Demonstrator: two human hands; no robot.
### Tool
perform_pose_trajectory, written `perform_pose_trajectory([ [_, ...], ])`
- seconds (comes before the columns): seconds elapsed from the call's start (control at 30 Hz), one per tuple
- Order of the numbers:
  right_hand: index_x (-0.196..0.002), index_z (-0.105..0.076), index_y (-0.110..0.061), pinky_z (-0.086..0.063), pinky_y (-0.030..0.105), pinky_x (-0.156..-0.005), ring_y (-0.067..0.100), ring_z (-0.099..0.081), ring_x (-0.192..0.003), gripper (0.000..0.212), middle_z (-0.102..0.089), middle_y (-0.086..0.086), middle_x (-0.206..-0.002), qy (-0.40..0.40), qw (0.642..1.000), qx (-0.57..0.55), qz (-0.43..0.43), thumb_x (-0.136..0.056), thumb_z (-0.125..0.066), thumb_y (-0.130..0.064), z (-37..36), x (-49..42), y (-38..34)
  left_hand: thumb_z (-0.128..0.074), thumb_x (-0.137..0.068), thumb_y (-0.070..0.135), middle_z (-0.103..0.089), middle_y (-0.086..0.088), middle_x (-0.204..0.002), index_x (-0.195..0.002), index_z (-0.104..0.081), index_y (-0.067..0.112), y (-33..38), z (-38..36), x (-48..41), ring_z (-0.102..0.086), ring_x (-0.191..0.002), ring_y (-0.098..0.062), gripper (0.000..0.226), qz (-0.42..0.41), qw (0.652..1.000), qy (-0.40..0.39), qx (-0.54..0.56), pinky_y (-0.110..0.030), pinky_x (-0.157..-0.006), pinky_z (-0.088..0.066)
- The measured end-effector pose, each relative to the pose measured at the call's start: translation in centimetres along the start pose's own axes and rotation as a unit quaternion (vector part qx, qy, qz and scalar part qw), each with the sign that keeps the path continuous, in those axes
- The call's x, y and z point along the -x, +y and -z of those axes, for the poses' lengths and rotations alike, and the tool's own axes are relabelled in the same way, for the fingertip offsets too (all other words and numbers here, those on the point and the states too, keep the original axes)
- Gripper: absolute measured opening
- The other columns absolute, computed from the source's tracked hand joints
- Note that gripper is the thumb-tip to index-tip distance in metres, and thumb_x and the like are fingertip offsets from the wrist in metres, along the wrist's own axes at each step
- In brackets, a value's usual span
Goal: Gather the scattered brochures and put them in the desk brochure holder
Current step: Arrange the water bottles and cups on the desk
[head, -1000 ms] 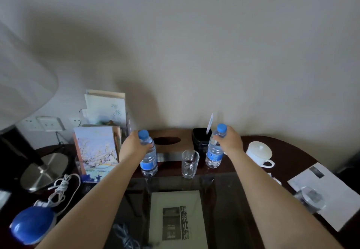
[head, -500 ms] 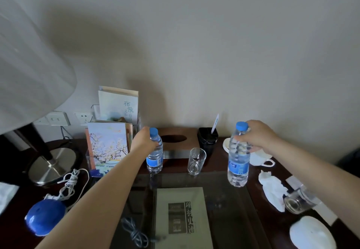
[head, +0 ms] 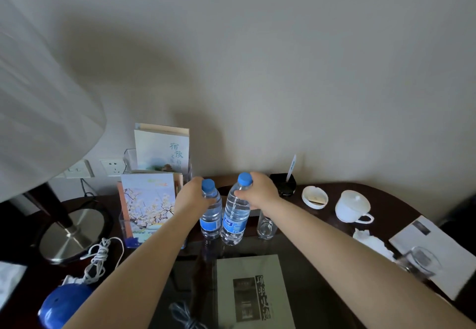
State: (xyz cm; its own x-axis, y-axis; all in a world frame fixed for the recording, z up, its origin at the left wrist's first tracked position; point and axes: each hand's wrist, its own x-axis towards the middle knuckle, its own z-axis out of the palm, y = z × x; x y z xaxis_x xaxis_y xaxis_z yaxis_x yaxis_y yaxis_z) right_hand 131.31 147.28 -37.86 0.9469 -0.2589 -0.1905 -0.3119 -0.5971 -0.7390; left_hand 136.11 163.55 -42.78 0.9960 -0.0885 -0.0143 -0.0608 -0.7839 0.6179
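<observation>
A clear brochure holder [head: 128, 157] stands at the back left of the desk with a blossom-print brochure [head: 148, 201] in front and a taller white brochure [head: 162, 148] behind. My left hand [head: 192, 197] grips the neck of a small water bottle [head: 211, 219]. My right hand [head: 258, 192] grips the neck of a second water bottle [head: 234, 222], which stands right beside the first, almost touching it. A grey booklet [head: 251, 290] lies flat on the glass desk top near me. A white leaflet [head: 443, 246] lies at the right edge.
A lamp base [head: 72, 233] and shade fill the left. A blue object [head: 63, 305] with a white cord sits front left. An empty glass [head: 266, 225] stands behind my right arm; a white lidded cup [head: 353, 206], small dish [head: 314, 197], crumpled tissue [head: 371, 241], tipped glass [head: 418, 261] lie right.
My right hand has carried its bottle leftward from the right side of the desk to stand next to the bottle in my left hand. The view has shifted slightly.
</observation>
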Motion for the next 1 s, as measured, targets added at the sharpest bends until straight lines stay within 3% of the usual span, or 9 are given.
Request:
perform_pose_trajectory([
  [0.1, -0.108, -0.058, -0.007, -0.042, 0.029, -0.074, 0.025, -0.061, -0.100, 0.038, -0.064, 0.008, -0.110, 0.026, 0.998, 0.052, 0.011, -0.080, -0.074, -0.027, -1.1, -1.0, 0.4, -0.074, -0.079, 0.027, -0.064, -0.004, -0.097, -0.104, -0.055, 0.015, 0.2, -0.2, 0.1, -0.053, -0.079, -0.017, 0.034, 0.008, 1.000, 0.019, -0.015, -0.029, -0.065, -0.041],
  [0.2, -0.106, -0.057, -0.007, -0.038, 0.027, -0.073, 0.026, -0.060, -0.101, 0.035, -0.065, 0.008, -0.109, 0.023, 0.997, 0.064, 0.018, -0.080, -0.073, -0.023, -1.7, -1.7, 1.4, -0.073, -0.078, 0.032, -0.062, -0.001, -0.092, -0.102, -0.054, 0.014, 0.5, -0.2, 0.2, -0.054, -0.077, -0.019, 0.035, 0.009, 0.999, 0.029, -0.030, -0.029, -0.063, -0.041],
  [0.5, -0.109, -0.062, -0.008, -0.042, 0.028, -0.077, 0.025, -0.061, -0.101, 0.029, -0.066, 0.009, -0.111, 0.000, 0.998, 0.053, 0.024, -0.085, -0.068, -0.022, -2.1, -3.1, 1.1, -0.070, -0.077, 0.032, -0.062, -0.002, -0.087, -0.098, -0.054, 0.013, 1.1, -0.3, 0.1, -0.057, -0.075, -0.022, 0.033, 0.021, 0.999, 0.028, -0.022, -0.029, -0.062, -0.045],
  [0.77, -0.117, -0.053, -0.010, -0.043, 0.033, -0.081, 0.028, -0.060, -0.106, 0.035, -0.063, 0.009, -0.116, 0.000, 0.998, 0.064, 0.001, -0.087, -0.063, -0.025, -2.5, -2.4, 1.2, -0.067, -0.083, 0.031, -0.062, -0.003, -0.094, -0.107, -0.052, 0.012, 0.9, -0.5, 0.7, -0.053, -0.078, -0.019, 0.035, 0.016, 0.999, 0.036, -0.012, -0.030, -0.063, -0.041],
  [1.0, -0.121, -0.049, -0.007, -0.044, 0.034, -0.083, 0.031, -0.059, -0.109, 0.037, -0.062, 0.013, -0.121, -0.004, 0.998, 0.060, -0.009, -0.090, -0.059, -0.024, -2.6, -1.5, 1.0, -0.067, -0.082, 0.031, -0.066, -0.010, -0.101, -0.110, -0.052, 0.010, 1.3, -0.4, 0.1, -0.061, -0.086, -0.027, 0.039, 0.040, 0.999, -0.017, -0.010, -0.034, -0.069, -0.049],
])
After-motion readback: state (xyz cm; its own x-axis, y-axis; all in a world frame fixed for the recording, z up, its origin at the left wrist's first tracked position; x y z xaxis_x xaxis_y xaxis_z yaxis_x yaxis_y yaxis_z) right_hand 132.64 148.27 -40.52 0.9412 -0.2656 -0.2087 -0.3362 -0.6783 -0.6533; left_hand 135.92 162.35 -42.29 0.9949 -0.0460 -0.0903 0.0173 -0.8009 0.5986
